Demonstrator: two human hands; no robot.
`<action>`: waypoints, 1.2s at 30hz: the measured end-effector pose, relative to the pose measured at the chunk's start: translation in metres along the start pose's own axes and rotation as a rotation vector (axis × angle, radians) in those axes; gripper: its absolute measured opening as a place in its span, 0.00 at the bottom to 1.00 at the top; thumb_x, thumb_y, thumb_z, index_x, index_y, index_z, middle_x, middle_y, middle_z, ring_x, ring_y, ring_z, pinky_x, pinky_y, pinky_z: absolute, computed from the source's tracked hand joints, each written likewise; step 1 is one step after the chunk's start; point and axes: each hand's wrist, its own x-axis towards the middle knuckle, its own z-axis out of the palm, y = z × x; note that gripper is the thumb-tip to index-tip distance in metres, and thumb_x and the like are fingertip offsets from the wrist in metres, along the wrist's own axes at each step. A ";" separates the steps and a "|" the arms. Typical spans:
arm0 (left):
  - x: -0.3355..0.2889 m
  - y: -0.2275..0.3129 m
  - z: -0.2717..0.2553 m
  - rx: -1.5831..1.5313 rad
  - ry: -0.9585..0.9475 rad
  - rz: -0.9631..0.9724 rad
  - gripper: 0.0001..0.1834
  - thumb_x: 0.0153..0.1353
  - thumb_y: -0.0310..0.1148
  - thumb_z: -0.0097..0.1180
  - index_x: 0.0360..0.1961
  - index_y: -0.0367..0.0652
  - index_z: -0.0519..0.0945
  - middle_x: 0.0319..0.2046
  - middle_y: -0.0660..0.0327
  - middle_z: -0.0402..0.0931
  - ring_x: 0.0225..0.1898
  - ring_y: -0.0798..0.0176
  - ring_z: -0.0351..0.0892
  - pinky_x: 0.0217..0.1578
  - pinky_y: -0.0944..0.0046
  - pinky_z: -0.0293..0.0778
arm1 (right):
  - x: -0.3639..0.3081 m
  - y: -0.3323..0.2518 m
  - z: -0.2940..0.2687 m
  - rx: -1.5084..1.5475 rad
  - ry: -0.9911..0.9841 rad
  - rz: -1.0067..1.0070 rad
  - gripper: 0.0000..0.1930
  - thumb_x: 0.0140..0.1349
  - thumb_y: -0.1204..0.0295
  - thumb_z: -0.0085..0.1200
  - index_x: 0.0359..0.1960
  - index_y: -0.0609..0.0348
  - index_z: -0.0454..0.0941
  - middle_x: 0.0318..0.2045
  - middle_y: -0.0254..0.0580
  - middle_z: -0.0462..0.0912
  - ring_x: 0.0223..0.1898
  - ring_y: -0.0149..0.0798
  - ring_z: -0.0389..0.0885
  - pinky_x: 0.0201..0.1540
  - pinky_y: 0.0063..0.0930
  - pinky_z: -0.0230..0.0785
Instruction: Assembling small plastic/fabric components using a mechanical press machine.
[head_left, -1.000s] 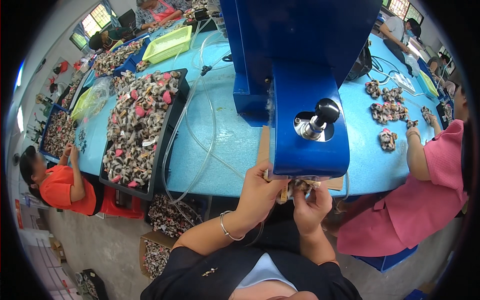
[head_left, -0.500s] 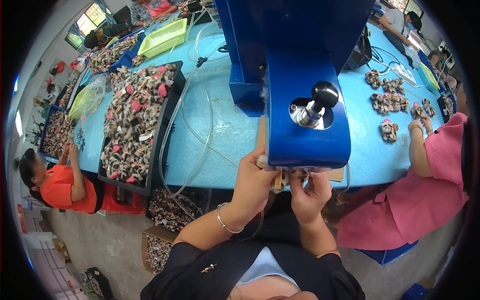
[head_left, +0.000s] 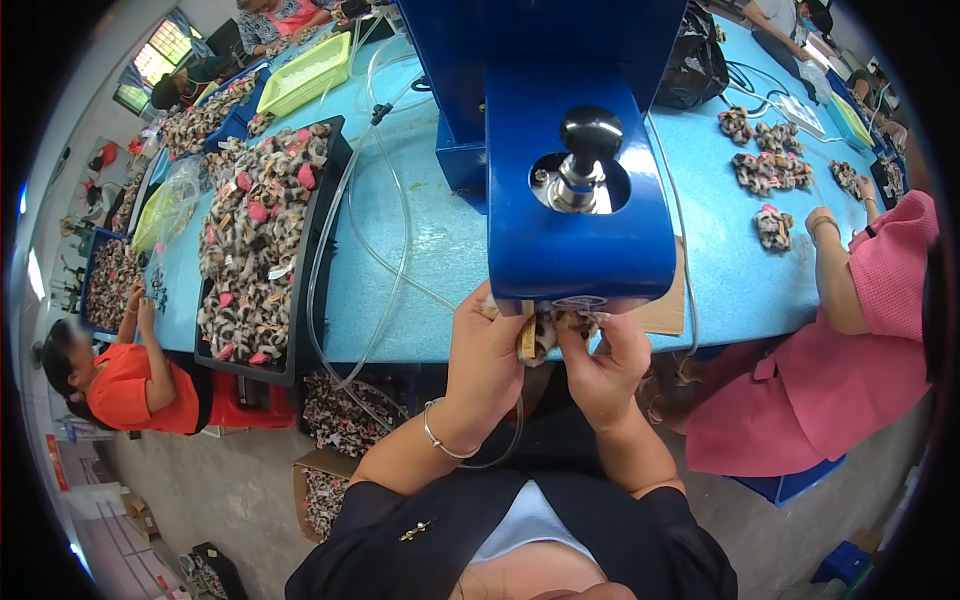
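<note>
Both hands, with the machine above them, have slid toward 10 o'clock in view since the earlier frame; as the surroundings slid too, the head seems to have turned, and the hold looks much the same. At the near edge of the bench (head_left: 430, 330), the left hand (head_left: 488, 348) has its fingers closed around the left part of a plush piece (head_left: 546, 336), while the right hand (head_left: 606, 368) pinches its right part between thumb and fingers. That piece lies partly hidden beneath the rounded front of the blue machine (head_left: 580, 250), whose black knob (head_left: 590, 135) stands at 12 o'clock from the hands. To hold it well, keep the piece level and steady between both hands, pressing fur and the yellowish tag (head_left: 528, 338) aside. Fingertips deserve most care: some are out of sight beneath the machine, so their clearance cannot be told.
</note>
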 end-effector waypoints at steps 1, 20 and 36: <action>0.000 0.000 0.000 0.003 0.000 0.000 0.10 0.67 0.21 0.55 0.49 0.32 0.77 0.41 0.56 0.83 0.39 0.66 0.85 0.39 0.68 0.83 | 0.000 -0.001 0.000 0.003 -0.017 0.013 0.16 0.48 0.88 0.63 0.41 0.66 0.81 0.37 0.50 0.85 0.32 0.42 0.83 0.34 0.29 0.74; -0.001 0.001 -0.003 0.126 0.020 -0.036 0.07 0.64 0.20 0.57 0.43 0.31 0.80 0.38 0.58 0.83 0.35 0.70 0.83 0.35 0.71 0.80 | -0.011 0.000 -0.001 0.029 -0.038 0.061 0.14 0.55 0.91 0.59 0.43 0.70 0.79 0.38 0.40 0.84 0.39 0.29 0.80 0.43 0.21 0.71; 0.003 -0.003 0.005 0.141 0.027 -0.035 0.10 0.61 0.18 0.58 0.45 0.30 0.80 0.36 0.58 0.82 0.34 0.71 0.82 0.32 0.72 0.77 | -0.021 0.009 -0.006 0.052 0.044 0.120 0.17 0.56 0.88 0.61 0.49 0.70 0.79 0.40 0.41 0.84 0.39 0.30 0.80 0.42 0.22 0.71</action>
